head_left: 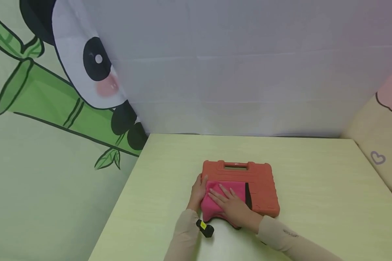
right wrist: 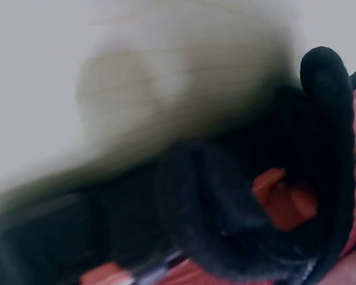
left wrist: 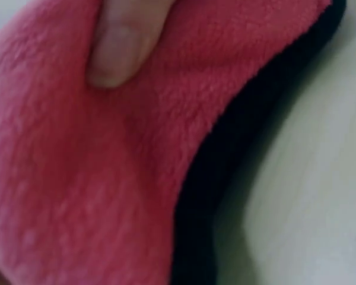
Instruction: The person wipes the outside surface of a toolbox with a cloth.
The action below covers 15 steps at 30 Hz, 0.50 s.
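Right hand [head_left: 235,210] spread on a pink cloth [head_left: 212,208]

Nearest, the right sleeve [head_left: 281,241] carries small dark print [head_left: 290,233], too small to read. A black block [head_left: 207,230] with a yellow patch sits at the left wrist. The right hand lies with fingers straight and fanned on the cloth, which is plush, black-edged and rumpled. The left hand [head_left: 198,192] touches its left side, one fingertip [left wrist: 115,59] denting the pile; whether it pinches, I cannot tell. Under the cloth, reaching beyond the right hand, lies an orange case [head_left: 262,188], hard and ribbed, its slotted handle [head_left: 235,163] farthest from the hands. Around them spreads a pale table [head_left: 313,181]; well beyond, a cartoon panda [head_left: 72,61] decorates the wall.
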{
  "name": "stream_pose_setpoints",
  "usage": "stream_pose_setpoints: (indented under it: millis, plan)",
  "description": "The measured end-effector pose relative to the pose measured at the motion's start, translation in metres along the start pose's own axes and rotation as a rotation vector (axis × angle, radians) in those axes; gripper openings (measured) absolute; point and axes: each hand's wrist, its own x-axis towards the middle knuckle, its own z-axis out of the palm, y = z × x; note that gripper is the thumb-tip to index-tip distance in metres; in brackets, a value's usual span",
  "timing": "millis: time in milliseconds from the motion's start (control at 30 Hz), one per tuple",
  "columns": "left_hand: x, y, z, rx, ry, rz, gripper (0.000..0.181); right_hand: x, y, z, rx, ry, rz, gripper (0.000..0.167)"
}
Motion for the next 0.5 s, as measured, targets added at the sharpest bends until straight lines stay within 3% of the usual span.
stream_pose_setpoints:
  millis: [233, 500]
  plan:
    - [0.000, -0.002, -0.004, 0.011, -0.003, 0.011, 0.055, -0.014, 0.008, 0.000, 0.019, 0.002, 0.022, 0.062]
    - [0.003, -0.002, -0.009, -0.005, -0.015, -0.043, 0.056, -0.033, 0.019, 0.003, 0.038, 0.017, 0.059, 0.062]
